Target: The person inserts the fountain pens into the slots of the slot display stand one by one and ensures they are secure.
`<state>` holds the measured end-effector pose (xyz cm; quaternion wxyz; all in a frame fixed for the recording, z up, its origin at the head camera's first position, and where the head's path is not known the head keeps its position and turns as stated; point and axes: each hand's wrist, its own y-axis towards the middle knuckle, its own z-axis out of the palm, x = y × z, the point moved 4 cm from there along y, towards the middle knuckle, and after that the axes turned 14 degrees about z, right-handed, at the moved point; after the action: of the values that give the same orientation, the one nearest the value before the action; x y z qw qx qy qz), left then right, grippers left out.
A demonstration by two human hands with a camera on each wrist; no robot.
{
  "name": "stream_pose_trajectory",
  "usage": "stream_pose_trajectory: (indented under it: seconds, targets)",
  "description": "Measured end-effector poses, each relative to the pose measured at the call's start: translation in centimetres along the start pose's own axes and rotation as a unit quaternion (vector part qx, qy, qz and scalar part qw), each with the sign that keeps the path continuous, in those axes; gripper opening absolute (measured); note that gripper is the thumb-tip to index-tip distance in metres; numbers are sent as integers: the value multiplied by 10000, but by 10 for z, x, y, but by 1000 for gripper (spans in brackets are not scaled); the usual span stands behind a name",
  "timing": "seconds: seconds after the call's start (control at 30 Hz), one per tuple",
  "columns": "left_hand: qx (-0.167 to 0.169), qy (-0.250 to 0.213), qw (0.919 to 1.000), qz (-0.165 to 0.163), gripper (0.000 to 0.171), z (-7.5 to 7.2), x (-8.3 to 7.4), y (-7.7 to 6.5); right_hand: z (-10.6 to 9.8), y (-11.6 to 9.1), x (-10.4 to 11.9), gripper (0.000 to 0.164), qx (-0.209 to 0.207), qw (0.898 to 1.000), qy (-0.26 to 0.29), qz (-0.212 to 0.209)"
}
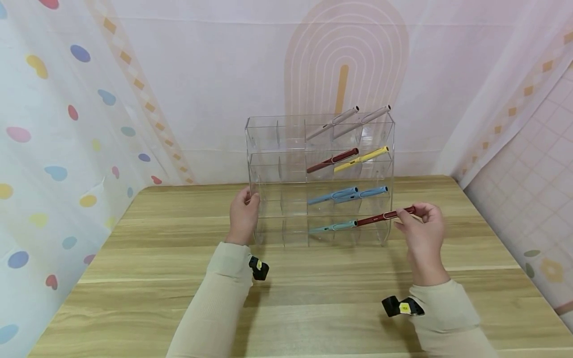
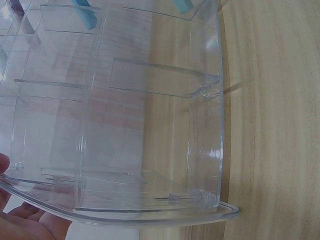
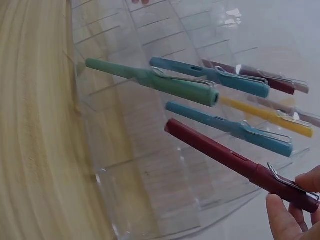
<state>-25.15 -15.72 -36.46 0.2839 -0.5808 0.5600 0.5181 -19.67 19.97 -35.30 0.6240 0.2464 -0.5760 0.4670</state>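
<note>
A clear acrylic pen rack (image 1: 293, 217) with tiers of compartments stands upright on the table. My left hand (image 1: 243, 216) grips its left side edge, with thumb and fingers on either side of the panel (image 2: 150, 217). My right hand (image 1: 425, 238) pinches a dark red pen (image 3: 220, 156) by its clipped cap end. The pen's other end points left at the bottom tier, beside a mint green pen (image 1: 337, 226); whether it is inside a compartment I cannot tell. Above lean two blue pens (image 1: 367, 193), another dark red pen (image 1: 333, 160), a yellow pen (image 1: 363, 159) and two pale pinkish pens (image 1: 369, 119).
The wood-grain table (image 1: 313, 308) extends in front of the rack and to both sides. Behind it hangs a patterned curtain (image 1: 201, 89). Small black cameras are strapped at the left cuff (image 1: 259, 268) and the right cuff (image 1: 396, 306).
</note>
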Motion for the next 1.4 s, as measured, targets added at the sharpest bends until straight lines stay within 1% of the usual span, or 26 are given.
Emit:
stream_pose_trajectory:
  seconds: [0.2,0.37,0.83,1.1,1.4]
  targets:
    - [-12,-21,10000,45,32,0,-1,-1,6,3,-10,26,5,9998,-213,0]
    - [-41,-36,10000,51,31,0,0,-1,10,2,-17,26,-38,9997,-252,44]
    - [-22,-64,10000,-20,31,0,0,-1,17,4,-34,25,-70,9987,-490,146]
    - [-11,-58,10000,33,31,0,0,-1,22,3,-41,25,82,9981,-559,247]
    - [-5,-82,10000,-41,32,0,1,-1,25,0,-47,24,118,9976,-653,217]
